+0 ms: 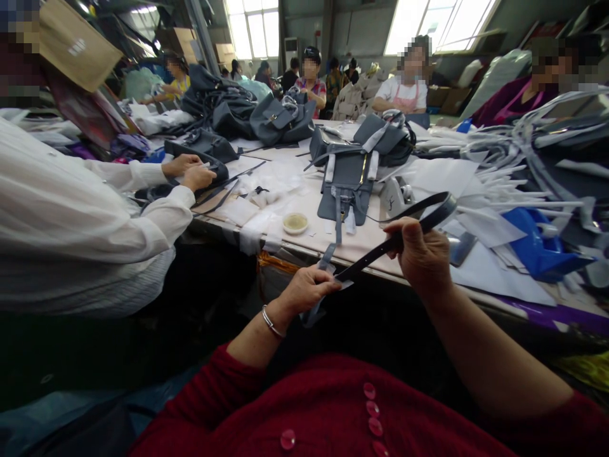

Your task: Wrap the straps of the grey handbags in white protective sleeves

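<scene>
Just off the counter's (368, 236) near edge, one dark strap (366, 259) slants between two hands. The left hand (308, 291) pinches its lower end, hiding the tip; the right hand (421, 254) is closed round its middle. Beyond lie one grey backpack (349, 184) and one small dish (295, 223).

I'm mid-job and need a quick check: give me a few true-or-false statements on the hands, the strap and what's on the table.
1. The left hand and the right hand both grip the dark strap. True.
2. The strap lies flat on the table. False: it is held up in the air at the table's near edge.
3. A small round dish sits on the table, left of the grey bag. True.
4. The left wrist is bare. False: it wears a bracelet.
</scene>
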### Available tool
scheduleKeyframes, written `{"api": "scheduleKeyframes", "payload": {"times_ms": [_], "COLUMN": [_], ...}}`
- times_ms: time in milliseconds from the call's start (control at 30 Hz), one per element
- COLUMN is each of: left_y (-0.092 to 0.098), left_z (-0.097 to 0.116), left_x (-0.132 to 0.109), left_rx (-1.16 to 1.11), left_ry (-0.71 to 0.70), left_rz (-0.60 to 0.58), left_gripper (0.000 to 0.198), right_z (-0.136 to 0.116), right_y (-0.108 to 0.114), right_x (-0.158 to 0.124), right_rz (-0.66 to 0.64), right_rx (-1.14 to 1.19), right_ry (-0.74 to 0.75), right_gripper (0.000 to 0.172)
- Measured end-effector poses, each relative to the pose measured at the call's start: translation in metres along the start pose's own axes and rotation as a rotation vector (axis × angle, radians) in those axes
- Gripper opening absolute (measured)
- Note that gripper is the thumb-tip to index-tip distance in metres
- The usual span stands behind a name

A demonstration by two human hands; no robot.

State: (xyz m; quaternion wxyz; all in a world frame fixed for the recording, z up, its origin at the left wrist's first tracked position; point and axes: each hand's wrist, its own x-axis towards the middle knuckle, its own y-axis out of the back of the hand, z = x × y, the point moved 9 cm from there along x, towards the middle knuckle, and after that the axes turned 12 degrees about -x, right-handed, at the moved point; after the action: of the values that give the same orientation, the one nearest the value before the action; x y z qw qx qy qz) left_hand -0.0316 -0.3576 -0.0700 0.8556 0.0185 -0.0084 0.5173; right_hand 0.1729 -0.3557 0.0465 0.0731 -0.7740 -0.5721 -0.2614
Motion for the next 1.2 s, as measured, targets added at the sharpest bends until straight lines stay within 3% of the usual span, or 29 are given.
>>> {"api": "scheduleKeyframes", "payload": {"times_ms": [100,200,300,400,500,600,700,833,900,1100,1200], "left_y": [0.001,-0.003,-0.007,-0.007,-0.008,-0.009,-0.009,-0.004,-0.001,0.006,0.004], "left_z": [-0.001,0.0,0.006,0.009,0.003,-0.001,0.003,0.01,0.01,-0.006,-0.006], "left_x": [0.001,0.003,0.003,0.001,-0.002,-0.003,-0.001,0.003,0.004,0.003,0.001], "left_rx": [-0.001,-0.02,-0.015,0.023,0.061,0.06,0.042,0.028,0.031,-0.043,-0.067], "left_ry": [0.009,0.018,-0.031,-0.091,-0.078,-0.077,-0.099,-0.116,-0.117,-0.056,-0.058], "left_rz": [0.005,-0.01,-0.01,0.012,0.019,0.018,0.044,0.092,0.106,0.185,0.185], "left_gripper": [0.029,0.031,0.031,0.028,0.027,0.025,0.022,0.025,0.026,0.025,0.029], "right_z": [-0.009,-0.008,0.009,0.037,0.062,0.071,0.066,0.061,0.067,0.085,0.095], "right_y": [-0.006,-0.026,-0.061,-0.081,-0.081,-0.07,-0.066,-0.083,-0.088,-0.105,-0.106], "right_x": [-0.007,-0.025,-0.057,-0.08,-0.075,-0.054,-0.042,-0.063,-0.077,-0.107,-0.12], "right_rz": [-0.058,-0.157,-0.345,-0.473,-0.47,-0.343,-0.265,-0.362,-0.411,-0.687,-0.649], "right_rx": [-0.043,-0.093,-0.165,-0.137,0.085,0.268,0.15,-0.062,-0.101,0.024,0.037], "right_ry": [0.081,0.137,0.15,0.018,-0.284,-0.492,-0.461,-0.278,-0.26,-0.39,-0.541], "right_gripper": [0.037,0.032,0.029,0.035,0.046,0.048,0.049,0.051,0.053,0.054,0.046]}}
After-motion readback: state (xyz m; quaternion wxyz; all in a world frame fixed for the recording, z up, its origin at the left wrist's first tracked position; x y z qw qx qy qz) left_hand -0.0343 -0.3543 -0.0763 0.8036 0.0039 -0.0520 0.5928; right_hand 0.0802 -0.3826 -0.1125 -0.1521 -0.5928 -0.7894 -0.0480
